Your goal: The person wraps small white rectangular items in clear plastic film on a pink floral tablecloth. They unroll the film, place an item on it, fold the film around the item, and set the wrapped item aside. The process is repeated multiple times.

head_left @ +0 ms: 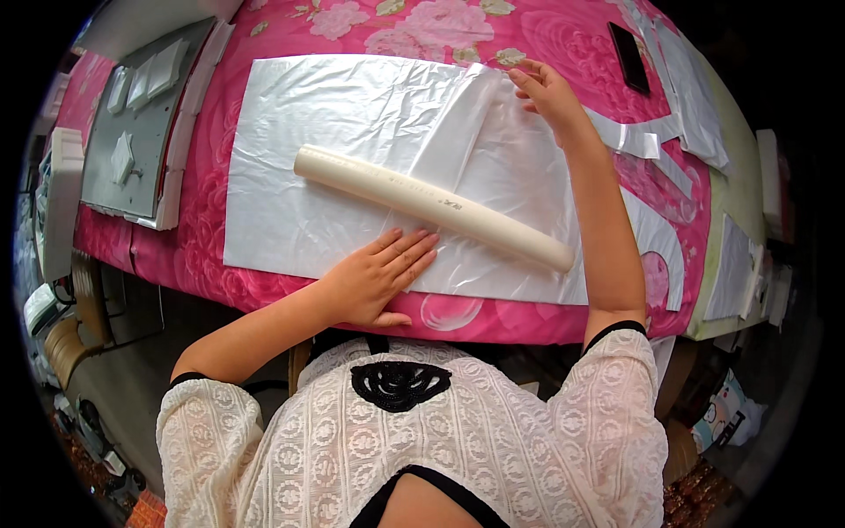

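White plastic sheeting (290,220) lies spread over the table, creased along its far side, with a narrow flap (453,132) folded over its upper right part. Across it, at a slant, rests a cream-coloured tube (422,201) with small print along its side. My left hand (377,275) lies flat on the sheeting's near side, fingers apart, just below the tube and not touching it. At the far right corner, my right hand (547,95) has its fingers bent together at the edge of the plastic sheeting and appears to pinch it.
A pink flowered cloth (198,255) covers the table. On the left stands a grey metal plate (141,132) with small white packets on it. A black phone (628,58) lies at the far right, near loose white plastic strips (629,136). Another white sheet (695,106) lies beyond them.
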`<state>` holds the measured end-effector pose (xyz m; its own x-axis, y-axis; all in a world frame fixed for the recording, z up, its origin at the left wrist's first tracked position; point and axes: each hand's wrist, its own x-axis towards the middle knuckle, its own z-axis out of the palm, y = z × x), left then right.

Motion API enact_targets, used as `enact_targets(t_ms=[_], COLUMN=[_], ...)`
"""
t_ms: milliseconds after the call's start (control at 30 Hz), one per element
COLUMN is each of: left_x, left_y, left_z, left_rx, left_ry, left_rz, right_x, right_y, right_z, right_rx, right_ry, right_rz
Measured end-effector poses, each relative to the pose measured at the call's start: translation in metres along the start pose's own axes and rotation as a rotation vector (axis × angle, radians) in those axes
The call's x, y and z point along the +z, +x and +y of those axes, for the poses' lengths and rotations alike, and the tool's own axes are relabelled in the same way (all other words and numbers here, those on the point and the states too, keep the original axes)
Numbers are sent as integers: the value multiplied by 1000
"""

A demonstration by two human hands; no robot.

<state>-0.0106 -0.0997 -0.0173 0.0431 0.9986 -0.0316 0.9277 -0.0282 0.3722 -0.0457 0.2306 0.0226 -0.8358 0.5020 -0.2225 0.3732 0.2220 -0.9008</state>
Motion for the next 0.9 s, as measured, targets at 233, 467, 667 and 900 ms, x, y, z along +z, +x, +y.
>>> enact_targets(t_ms=[233, 467, 667, 900], left_x=[12, 10, 22, 38], left_y=[1, 3, 2, 5], left_z=[24, 26, 44, 74], left_rx=[-97, -88, -153, -290], left_ry=[27, 46, 18, 37], left_rz=[64, 56, 99, 107], right_x=[52, -38, -29, 43], right_y=[-165, -130, -165, -160], right_z=[28, 68, 47, 31], right_rx=[-544, -355, -471, -795], right_ry=[-603, -779, -553, -646], right_rz=[-240, 254, -69, -239])
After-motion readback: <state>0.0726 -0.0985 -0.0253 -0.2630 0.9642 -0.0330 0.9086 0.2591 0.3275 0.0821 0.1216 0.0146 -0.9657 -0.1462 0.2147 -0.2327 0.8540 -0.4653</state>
